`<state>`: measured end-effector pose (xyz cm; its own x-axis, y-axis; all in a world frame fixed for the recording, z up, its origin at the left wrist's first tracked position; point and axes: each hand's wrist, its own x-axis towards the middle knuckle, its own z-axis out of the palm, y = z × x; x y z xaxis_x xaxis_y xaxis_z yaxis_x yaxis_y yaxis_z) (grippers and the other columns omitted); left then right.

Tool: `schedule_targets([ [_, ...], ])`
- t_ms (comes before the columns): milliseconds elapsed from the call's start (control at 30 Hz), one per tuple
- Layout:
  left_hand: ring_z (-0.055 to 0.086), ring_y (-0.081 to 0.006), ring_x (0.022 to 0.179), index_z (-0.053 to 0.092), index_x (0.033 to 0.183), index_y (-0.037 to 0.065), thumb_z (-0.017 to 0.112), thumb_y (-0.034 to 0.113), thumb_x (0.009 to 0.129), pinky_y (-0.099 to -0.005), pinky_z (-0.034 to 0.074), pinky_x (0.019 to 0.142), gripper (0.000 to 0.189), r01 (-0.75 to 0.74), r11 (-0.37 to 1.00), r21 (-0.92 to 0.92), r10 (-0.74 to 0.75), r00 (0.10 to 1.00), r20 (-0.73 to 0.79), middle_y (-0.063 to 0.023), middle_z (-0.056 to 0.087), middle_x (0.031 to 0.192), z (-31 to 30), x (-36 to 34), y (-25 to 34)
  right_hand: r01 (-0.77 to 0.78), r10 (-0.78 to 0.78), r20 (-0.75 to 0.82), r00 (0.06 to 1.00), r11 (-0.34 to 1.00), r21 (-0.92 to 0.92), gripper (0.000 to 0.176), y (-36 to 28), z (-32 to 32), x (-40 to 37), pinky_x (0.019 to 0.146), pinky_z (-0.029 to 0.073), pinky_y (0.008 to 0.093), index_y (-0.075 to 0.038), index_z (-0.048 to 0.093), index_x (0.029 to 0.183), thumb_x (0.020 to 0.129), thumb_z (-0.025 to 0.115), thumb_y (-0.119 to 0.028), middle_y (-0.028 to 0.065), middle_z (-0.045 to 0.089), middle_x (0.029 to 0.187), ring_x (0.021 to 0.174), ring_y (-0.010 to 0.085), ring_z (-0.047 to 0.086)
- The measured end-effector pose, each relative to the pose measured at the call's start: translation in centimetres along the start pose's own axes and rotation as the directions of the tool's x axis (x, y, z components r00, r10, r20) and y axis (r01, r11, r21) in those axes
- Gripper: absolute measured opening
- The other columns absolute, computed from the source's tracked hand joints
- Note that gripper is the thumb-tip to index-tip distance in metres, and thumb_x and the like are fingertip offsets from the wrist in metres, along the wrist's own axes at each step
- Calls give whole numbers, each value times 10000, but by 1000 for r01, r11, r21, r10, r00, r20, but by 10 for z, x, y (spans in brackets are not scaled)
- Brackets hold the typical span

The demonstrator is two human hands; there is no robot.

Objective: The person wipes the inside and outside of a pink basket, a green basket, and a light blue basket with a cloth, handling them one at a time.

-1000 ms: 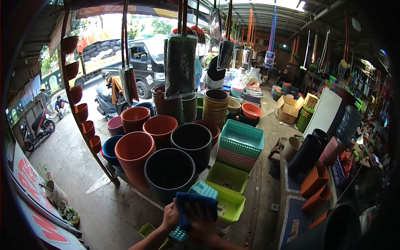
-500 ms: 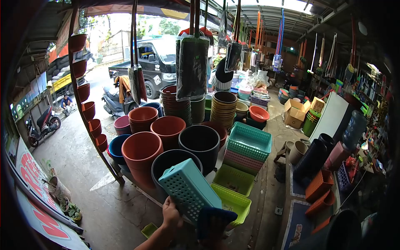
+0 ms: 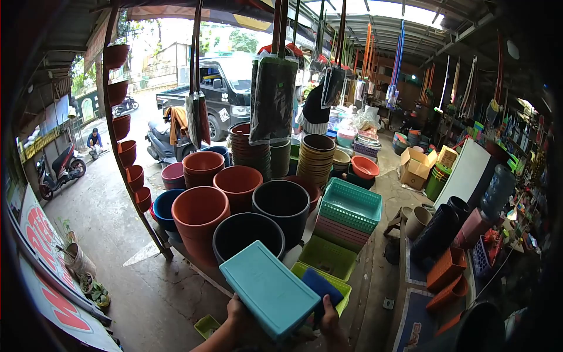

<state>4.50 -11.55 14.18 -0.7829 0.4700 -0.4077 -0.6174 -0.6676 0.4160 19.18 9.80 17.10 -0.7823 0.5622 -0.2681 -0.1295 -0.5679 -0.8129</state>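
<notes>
A teal plastic basket (image 3: 270, 288) is held up in front of me, its smooth, solid base facing me. My left hand (image 3: 238, 315) is closed on its lower left edge. My right hand (image 3: 331, 324), at the basket's right end, grips a dark blue cloth (image 3: 322, 285) that lies against the corner. Behind the basket stands a black pot (image 3: 247, 226), partly covered by it. Yellow-green baskets (image 3: 327, 256) stand just to the right, below a stack of teal and pink baskets (image 3: 352, 205).
Terracotta pots (image 3: 200, 210) and another black pot (image 3: 281, 199) stand close beyond my hands. Packaged goods (image 3: 273, 97) hang overhead. A pole (image 3: 132, 158) with small pots rises at left. An open cardboard box (image 3: 416, 167) sits at the back right.
The basket has turned from showing its perforated side to showing its flat base. The blue cloth has shifted up and right to the basket's right end, and my right hand now shows.
</notes>
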Motion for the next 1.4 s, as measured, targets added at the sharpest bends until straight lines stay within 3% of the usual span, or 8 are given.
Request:
schedule_targets([
  [100,660,-280,876,564,1143,-12,419,330,984,-400,562,791,404,-152,945,291,145,988,45,-153,639,1028,5,-5,6,29,63,314,947,960,-279,523,-7,-7,10,975,466,334,31,511,1319,1025,421,-392,125,610,1251,1087,197,612],
  [467,625,-164,792,571,1130,-13,242,396,1068,-290,531,715,529,-465,690,555,337,885,322,-97,644,965,0,2,-12,-179,203,88,975,958,-225,580,-52,71,45,882,490,322,41,561,1241,989,491,-477,123,648,1111,955,202,625],
  [567,625,-156,783,575,1132,-18,247,411,1066,-279,530,696,544,-522,652,550,397,853,338,-87,646,972,0,0,-7,266,-210,186,960,889,-372,551,-49,89,37,851,499,315,21,562,1235,991,482,-467,122,655,1057,933,201,631],
  [700,625,-148,765,578,1123,-20,257,406,1067,-268,532,686,536,-495,704,509,362,867,342,-84,645,971,-4,-6,1,772,-644,562,519,72,-631,567,-63,129,-15,1107,304,457,-25,447,1409,903,536,-266,246,452,1404,1329,366,417],
  [800,625,-143,755,577,1120,-21,269,407,1065,-268,537,681,530,-423,709,564,311,906,289,-84,645,968,2,-11,-4,796,-304,852,426,-322,-513,734,-23,125,-31,1145,202,527,-83,392,1469,804,595,-319,228,314,1525,1426,406,265],
  [1033,646,-198,826,560,1105,-37,279,417,1060,-315,539,762,536,-485,739,468,479,866,142,-124,660,1002,4,-4,14,658,-455,581,675,14,-753,815,21,85,-23,1148,193,539,-214,369,1497,739,628,-365,145,291,1563,1444,374,252],
  [1300,631,-202,854,541,1129,-21,306,444,1053,-344,521,794,526,-476,817,326,500,866,12,-112,653,1012,11,8,44,834,-359,852,382,-263,-485,423,20,55,-69,951,465,398,-83,589,1312,914,581,-226,219,596,1280,1159,353,600],
  [1400,623,-219,892,533,1159,-13,329,451,1046,-368,521,818,519,-484,848,217,490,871,27,-125,636,1056,17,10,56,627,-517,460,722,207,-751,498,63,-1,-50,922,476,427,-20,582,1280,941,572,-385,238,643,1173,1078,378,622],
])
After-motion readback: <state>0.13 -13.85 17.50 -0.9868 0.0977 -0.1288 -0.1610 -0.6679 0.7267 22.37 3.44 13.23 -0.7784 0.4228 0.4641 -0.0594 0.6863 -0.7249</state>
